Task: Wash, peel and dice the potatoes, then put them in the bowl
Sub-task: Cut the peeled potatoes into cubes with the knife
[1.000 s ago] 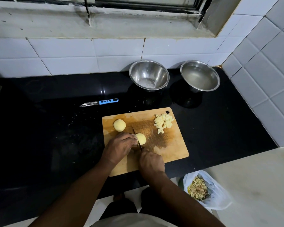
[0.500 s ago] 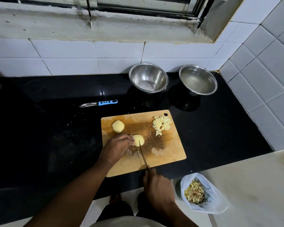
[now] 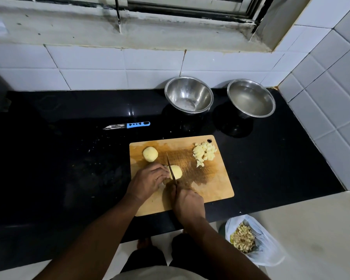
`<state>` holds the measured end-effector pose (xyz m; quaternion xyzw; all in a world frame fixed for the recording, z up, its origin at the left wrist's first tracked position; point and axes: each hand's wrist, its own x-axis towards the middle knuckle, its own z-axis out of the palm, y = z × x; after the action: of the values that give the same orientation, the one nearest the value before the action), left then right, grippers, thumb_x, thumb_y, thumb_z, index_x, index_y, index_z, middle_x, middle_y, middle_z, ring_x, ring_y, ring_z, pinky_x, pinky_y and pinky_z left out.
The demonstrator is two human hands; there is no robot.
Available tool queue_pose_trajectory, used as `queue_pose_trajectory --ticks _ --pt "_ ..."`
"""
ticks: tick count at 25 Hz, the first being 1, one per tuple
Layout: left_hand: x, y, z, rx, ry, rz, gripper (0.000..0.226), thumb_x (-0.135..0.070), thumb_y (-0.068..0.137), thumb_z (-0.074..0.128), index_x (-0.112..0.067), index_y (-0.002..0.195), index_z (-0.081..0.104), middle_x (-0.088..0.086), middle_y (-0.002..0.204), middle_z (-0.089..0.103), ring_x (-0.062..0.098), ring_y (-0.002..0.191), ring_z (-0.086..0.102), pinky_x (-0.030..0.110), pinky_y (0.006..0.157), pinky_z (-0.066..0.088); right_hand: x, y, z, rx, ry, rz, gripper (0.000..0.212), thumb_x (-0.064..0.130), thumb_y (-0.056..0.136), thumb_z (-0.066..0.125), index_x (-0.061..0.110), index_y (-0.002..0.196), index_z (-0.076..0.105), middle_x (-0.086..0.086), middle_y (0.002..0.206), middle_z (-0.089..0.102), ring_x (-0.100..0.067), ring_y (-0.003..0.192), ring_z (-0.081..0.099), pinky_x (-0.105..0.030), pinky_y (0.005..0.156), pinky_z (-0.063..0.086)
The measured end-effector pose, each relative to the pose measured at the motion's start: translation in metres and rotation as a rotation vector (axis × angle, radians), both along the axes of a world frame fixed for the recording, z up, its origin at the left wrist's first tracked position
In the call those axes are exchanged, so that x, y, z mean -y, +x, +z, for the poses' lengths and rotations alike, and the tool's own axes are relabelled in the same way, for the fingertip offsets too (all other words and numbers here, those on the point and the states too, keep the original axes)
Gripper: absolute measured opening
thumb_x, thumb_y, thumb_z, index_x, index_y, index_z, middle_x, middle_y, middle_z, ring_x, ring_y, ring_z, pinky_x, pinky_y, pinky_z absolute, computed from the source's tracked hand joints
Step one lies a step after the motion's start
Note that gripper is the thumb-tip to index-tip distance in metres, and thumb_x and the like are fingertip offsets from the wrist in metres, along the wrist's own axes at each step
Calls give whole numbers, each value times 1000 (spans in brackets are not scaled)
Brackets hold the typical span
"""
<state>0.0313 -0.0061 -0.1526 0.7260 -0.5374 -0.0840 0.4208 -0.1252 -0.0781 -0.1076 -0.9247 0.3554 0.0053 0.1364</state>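
We stand at a black stone counter point(image 3: 69, 158) set in a corner of white wall tiles point(image 3: 89, 77), with a window ledge point(image 3: 129, 31) above. On the floor to our right sits a plastic bag point(image 3: 269, 251) holding peelings. A wooden cutting board point(image 3: 212, 184) lies on the counter before us. Behind it, against the tiles, stand two steel bowls: the left bowl point(image 3: 189, 95) and the right bowl point(image 3: 251, 98), just apart. A blue-handled peeler point(image 3: 127, 125) lies left of the bowls. Our right hand point(image 3: 188, 203) is curled around the handle of a knife point(image 3: 171, 168), its blade set into a peeled potato point(image 3: 176, 171) mid-board. Our left hand point(image 3: 148, 181) holds that potato with bent fingertips, just left of the blade. A second peeled potato point(image 3: 150, 154) rests near the board's far left corner; diced potato point(image 3: 204, 153) is heaped at the far right.
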Motion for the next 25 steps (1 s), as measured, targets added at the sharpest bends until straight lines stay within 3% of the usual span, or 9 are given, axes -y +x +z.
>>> queue_pose_trajectory --ticks 4,7,9,13,16,22,25 --pt "0 1 -1 -8 -5 -4 10 -6 84 76 -8 94 76 -2 103 70 -2 103 62 9 96 44 0 1 -7 -8 -33 31 59 48 101 7 21 96 59 -1 78 70 -22 65 67 -32 57 51" --pt "0 2 -2 27 6 -19 12 -6 85 75 -9 96 77 -2 105 70 2 103 64 14 96 48 -2 4 -10 -62 -80 71 25 37 98 50 20 83 62 2 60 64 -17 46 61 -26 41 44" --pt "-1 2 -3 40 18 -11 15 -5 84 75 -10 98 78 -2 107 70 5 102 66 20 93 53 0 6 -9 -125 -114 86 19 31 91 62 20 76 62 3 54 61 -14 40 57 -22 36 33" --pt "0 1 1 90 22 16 14 -7 86 74 -11 99 78 -2 106 71 8 98 68 26 86 57 3 6 -6 -190 -138 122 23 31 100 48 19 88 63 1 69 68 -16 53 64 -23 44 33" --pt "-1 -1 2 122 16 27 13 -7 86 74 -11 98 78 -1 104 71 11 94 68 28 82 57 6 10 -2 -257 -134 181 32 27 106 29 14 110 57 -5 96 70 -21 80 69 -27 57 38" --pt "-3 0 0 164 21 35 21 -21 94 57 -13 97 75 -3 103 68 14 91 67 34 74 58 1 17 6 -380 -108 196 31 17 105 30 5 126 50 -8 110 68 -23 91 69 -30 61 42" --pt "-3 -1 1 172 18 39 12 -10 88 69 -13 96 76 -3 103 69 13 91 67 33 74 58 2 15 4 -371 -74 196 33 19 106 28 5 127 50 -9 113 67 -25 93 69 -28 59 38"
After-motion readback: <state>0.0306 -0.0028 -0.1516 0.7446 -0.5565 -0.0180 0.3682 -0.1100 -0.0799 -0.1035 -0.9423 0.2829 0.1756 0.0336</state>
